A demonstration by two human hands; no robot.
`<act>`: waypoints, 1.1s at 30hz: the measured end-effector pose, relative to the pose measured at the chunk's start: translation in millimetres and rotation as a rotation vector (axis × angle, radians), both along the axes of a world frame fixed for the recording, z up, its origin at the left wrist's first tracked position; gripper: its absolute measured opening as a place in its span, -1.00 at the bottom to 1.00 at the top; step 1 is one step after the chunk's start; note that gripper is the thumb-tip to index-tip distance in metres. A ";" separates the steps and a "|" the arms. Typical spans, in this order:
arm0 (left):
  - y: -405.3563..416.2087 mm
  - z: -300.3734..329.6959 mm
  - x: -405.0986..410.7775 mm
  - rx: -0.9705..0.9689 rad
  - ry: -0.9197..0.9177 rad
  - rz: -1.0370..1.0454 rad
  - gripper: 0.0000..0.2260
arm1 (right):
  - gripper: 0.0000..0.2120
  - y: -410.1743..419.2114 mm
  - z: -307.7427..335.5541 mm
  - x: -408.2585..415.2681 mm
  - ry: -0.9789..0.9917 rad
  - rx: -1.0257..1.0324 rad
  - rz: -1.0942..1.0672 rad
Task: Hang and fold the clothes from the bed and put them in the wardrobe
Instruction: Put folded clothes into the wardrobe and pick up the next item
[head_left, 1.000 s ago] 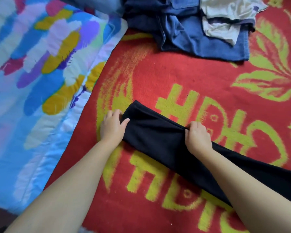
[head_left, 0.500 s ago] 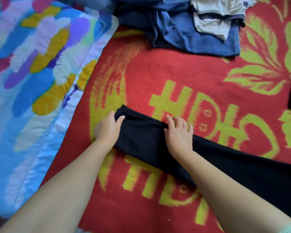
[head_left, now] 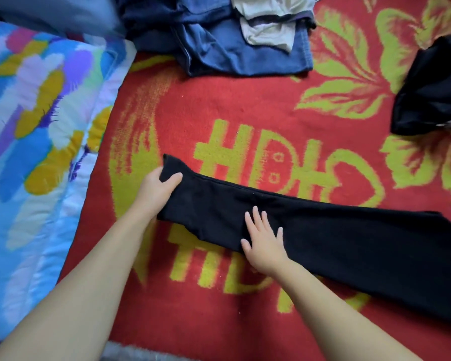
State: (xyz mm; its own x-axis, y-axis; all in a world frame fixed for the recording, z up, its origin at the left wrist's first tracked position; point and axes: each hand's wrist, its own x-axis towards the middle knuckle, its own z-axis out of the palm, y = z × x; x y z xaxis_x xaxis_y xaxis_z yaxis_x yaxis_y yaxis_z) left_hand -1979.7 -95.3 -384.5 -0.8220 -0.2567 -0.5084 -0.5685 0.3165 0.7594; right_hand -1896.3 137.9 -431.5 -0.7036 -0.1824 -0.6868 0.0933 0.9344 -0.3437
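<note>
1. I count two hands: left hand (head_left: 156, 190), right hand (head_left: 263, 242).
2. Two black garments: black trousers (head_left: 349, 243), black garment (head_left: 435, 87).
3. One blue jeans (head_left: 245, 56).
4. One pale cloth (head_left: 268, 27).
5. One red blanket (head_left: 219, 105), one patterned quilt (head_left: 37, 126).

Black trousers (head_left: 323, 238) lie flat on the red blanket (head_left: 245, 105), extending right. Left hand (head_left: 156, 188) pinches the narrow left end, thumb on top. Right hand (head_left: 263, 243) presses flat on the fabric, fingers straight. Blue clothes (head_left: 235, 48) and a black garment (head_left: 432, 89) lie beyond. A patterned quilt (head_left: 37, 126) borders the blanket's left side.
</note>
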 end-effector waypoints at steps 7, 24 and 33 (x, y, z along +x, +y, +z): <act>147.3 53.4 38.2 0.093 0.065 -0.443 -0.67 | -0.51 62.5 82.2 -32.9 -0.487 -0.933 -1.010; 186.5 -52.9 72.1 -0.518 -0.132 -0.378 -0.33 | -0.40 158.0 -3.8 38.4 0.483 0.264 -0.320; 176.2 -43.4 59.6 0.013 -0.237 -0.079 -0.70 | -0.42 161.7 -14.4 54.4 0.177 0.215 0.025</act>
